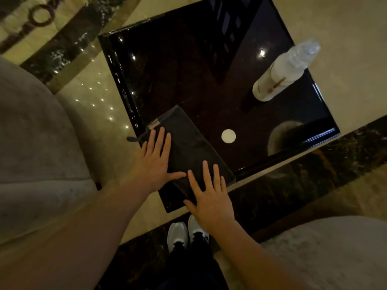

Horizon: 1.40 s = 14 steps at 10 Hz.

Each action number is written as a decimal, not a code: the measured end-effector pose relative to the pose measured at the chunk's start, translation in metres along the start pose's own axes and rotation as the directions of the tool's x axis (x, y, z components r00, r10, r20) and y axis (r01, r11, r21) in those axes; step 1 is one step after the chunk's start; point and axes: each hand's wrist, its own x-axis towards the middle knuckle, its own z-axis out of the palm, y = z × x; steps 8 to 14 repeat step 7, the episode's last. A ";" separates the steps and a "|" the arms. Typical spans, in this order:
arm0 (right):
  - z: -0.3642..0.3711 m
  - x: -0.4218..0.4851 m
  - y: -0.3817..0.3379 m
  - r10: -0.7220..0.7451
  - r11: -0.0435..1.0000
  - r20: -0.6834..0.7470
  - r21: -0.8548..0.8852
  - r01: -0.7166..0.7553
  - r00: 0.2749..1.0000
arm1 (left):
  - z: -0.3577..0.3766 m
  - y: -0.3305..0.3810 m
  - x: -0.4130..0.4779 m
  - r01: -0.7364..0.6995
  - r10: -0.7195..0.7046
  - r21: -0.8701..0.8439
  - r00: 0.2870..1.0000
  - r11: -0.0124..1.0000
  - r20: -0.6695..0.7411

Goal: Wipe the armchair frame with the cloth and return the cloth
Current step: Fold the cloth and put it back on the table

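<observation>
Floor [100,105]: polished pale stone with dark marbled bands, reflecting ceiling lights. Grey upholstered armchair [31,132] stood at the left edge of view, just beside the table; its frame was not visible from this angle. A second pale padded seat [326,248] showed at lower right.

Table [188,59]: square, glossy, near-black top with raised rim. Very reflective, probably slick.

Cloth [188,147]: dark grey, folded into a long rectangle, lying flat on the near-left part of the table, one end reaching the table's near edge. A small tag and hanging loop showed at the far-left corner.

Bottle [282,74]: clear plastic, upright, far right of the table, well apart from the cloth. Small white disc [228,136] lay near the cloth's right side, not touching.

Left hand [156,158]: flat, fingers spread, resting on the cloth's left edge. Right hand [209,195]: flat, fingers spread, on the cloth's near end. Neither hand was closed around anything; both pressed palm-down.

Judgement: cloth looked soft, light, limp; would slide easily on the glossy top and unfold if lifted by one corner. Best taken by pinching the folded layers together along a long edge.
</observation>
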 end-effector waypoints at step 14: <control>-0.113 0.006 -0.048 -0.059 0.985 0.248 -0.143 0.097 0.967 | -0.087 -0.016 -0.070 0.160 -0.163 0.048 0.984 0.986 0.076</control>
